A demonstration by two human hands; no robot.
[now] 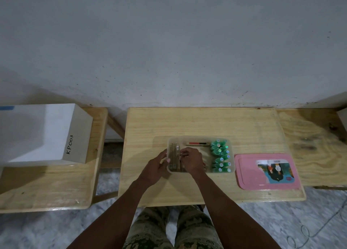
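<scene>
A clear plastic container (pixel 232 155) sits in the middle of a small wooden table (pixel 206 122). Slim tan boxes (pixel 174 154) stand on edge at its left end. Several green bottles (pixel 220 155) fill its right end. A red and black flat box (pixel 198 143) lies at the container's back. My left hand (pixel 156 166) rests against the container's left wall, thumb by the tan boxes. My right hand (pixel 191 159) reaches into the container, its fingers curled on the tan boxes from the right; the contact is partly hidden.
A pink lid or tray (pixel 249 175) with a picture on it lies right of the container. An open white box marked KP003 (pixel 75 136) stands on a wooden bench at the left. Another wooden surface (pixel 315 145) adjoins on the right. A wall rises behind.
</scene>
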